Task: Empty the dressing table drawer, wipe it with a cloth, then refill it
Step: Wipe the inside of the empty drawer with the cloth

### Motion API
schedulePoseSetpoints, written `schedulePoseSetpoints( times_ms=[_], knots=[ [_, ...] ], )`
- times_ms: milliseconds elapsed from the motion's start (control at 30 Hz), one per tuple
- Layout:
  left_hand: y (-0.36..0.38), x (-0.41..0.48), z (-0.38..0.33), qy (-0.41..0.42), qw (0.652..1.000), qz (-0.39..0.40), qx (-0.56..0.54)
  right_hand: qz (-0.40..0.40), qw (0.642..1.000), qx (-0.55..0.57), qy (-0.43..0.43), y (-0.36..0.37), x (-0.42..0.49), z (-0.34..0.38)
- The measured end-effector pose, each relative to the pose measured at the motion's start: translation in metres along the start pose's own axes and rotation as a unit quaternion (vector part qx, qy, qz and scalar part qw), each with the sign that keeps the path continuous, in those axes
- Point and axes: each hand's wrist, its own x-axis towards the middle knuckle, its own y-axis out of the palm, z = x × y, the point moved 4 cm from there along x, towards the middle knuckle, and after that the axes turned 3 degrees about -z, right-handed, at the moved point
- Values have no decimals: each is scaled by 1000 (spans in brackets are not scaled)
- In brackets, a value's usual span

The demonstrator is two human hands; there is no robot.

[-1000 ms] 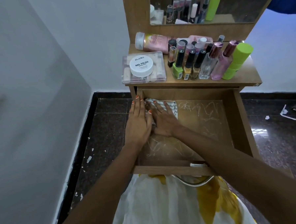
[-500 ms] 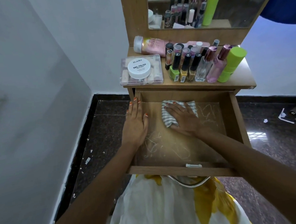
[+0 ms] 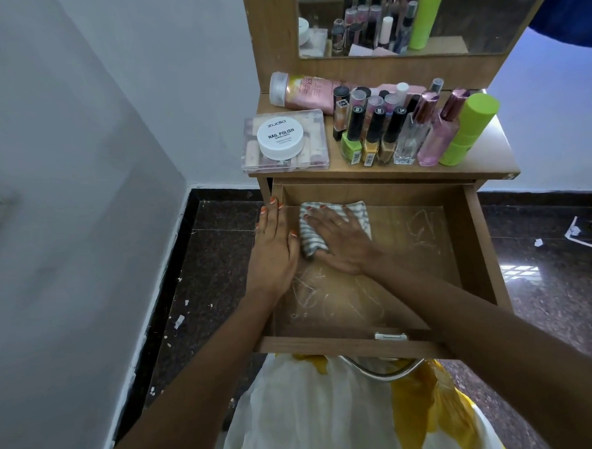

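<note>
I am wiping the emptied drawer.
I am pressing the striped cloth into its back left corner under my right hand, fingers spread flat. My left hand is resting flat along the left wall. Next I should probably sweep right and forward over the pale marks, then refill from the bottles above.

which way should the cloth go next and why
Probably drag the cloth toward the near edge of the drawer. The right hand presses it flat in the far left corner, while white marks lie uncovered on the floor just nearer, with more at the far right. The left hand rests on the left wall.
</note>
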Motion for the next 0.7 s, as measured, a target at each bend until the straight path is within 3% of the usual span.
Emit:
schedulePoseSetpoints(
  times_ms=[200,400,700],
  knots=[
    [0,2,2,-1,1000,-2,-11,-21,1000,-14,-2,5,20,21],
    [0,0,0,1,1000,-5,-15,24,999,24,2,-2,15,23],
    [0,-2,-1,11,1000,-10,-3,19,998,16,-54,8,-15,34]
  ],
)
